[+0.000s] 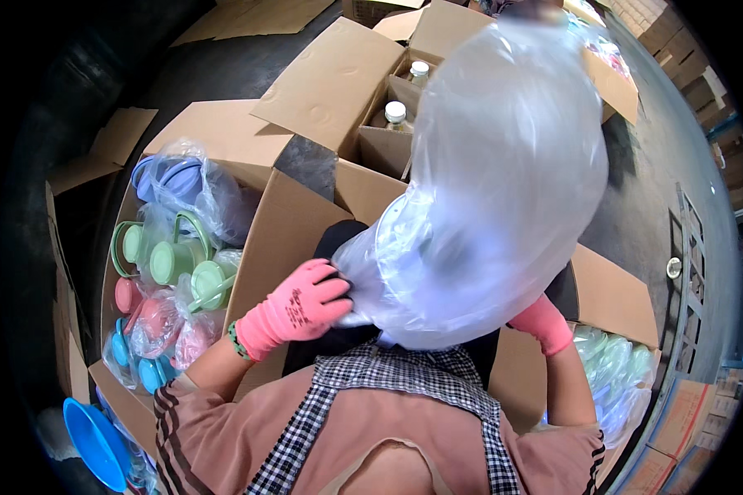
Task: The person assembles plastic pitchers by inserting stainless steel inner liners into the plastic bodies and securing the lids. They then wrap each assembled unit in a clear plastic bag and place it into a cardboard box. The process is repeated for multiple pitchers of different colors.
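Left hand (299,307) in pink glove, fingers closed on gathered edge of clear plastic bag (504,190), right hand (543,323) gloved, under bag, grip not discernible, carton of pastel plastic cups (173,264) left of left hand

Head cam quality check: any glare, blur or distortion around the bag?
Head view: the big clear plastic bag catches pale glare and is smeared at its top edge; fisheye bends the brown cardboard boxes toward the black rim; the left pink-gloved hand is sharp, the right pink-gloved hand mostly hidden behind the bag.
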